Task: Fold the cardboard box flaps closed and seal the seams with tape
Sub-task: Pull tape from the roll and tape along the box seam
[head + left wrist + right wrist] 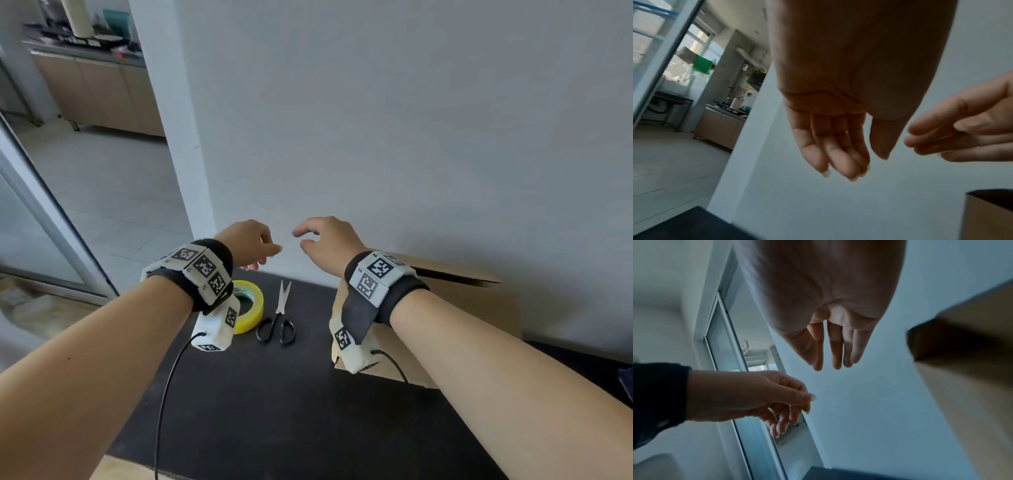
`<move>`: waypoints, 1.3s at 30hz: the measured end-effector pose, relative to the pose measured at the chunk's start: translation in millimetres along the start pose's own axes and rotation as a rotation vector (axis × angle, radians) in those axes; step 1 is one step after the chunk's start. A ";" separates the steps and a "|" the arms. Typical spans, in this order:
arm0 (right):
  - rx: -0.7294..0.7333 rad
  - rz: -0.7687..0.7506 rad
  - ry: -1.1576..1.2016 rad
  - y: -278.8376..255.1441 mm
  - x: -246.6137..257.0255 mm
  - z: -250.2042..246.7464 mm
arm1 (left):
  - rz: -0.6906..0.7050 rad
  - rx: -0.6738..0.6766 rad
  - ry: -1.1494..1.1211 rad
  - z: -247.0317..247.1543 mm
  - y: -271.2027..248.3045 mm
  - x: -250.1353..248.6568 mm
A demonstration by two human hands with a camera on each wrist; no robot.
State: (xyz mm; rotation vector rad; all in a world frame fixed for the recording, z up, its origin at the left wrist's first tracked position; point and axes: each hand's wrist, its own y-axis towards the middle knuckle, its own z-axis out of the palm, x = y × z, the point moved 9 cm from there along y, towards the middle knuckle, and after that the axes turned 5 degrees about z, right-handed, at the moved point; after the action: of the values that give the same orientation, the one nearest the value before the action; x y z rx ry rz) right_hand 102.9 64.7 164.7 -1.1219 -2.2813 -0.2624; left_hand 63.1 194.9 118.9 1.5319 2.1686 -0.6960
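A brown cardboard box [472, 308] stands on the black table [274, 394] at the right, one flap sticking out toward the wall; its corner shows in the left wrist view [986, 216] and its side in the right wrist view [972, 369]. A yellow tape roll [251, 305] lies left of black-handled scissors [278, 322]. Both hands hover above the table's far edge, close together and empty. My left hand [255, 245] [842, 149] has relaxed, loosely hanging fingers. My right hand [322, 240] [830, 344] has loosely spread fingers, above the box's left side.
A white wall [411, 137] rises right behind the table. To the left an open doorway leads to a tiled floor [113, 205] and kitchen cabinets [99, 92]. A sliding door frame [51, 219] stands at far left. Cables hang from both wrist cameras.
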 end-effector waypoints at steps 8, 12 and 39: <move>0.153 0.046 -0.024 30.2 9.1 83.0 | -0.055 0.010 0.070 9.7 -6.0 86.4; 0.203 0.129 -0.016 43.8 -8.2 111.2 | -0.065 0.066 0.015 28.7 -1.3 114.6; 0.236 0.328 0.154 65.4 -56.7 156.5 | 0.070 0.220 0.198 70.3 36.9 124.7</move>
State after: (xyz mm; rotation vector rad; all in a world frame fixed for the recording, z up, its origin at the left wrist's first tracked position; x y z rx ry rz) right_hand 116.4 132.5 -0.2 -1.2786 -1.9005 0.0469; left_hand 60.0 256.3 -15.5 1.8509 2.2267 -0.8128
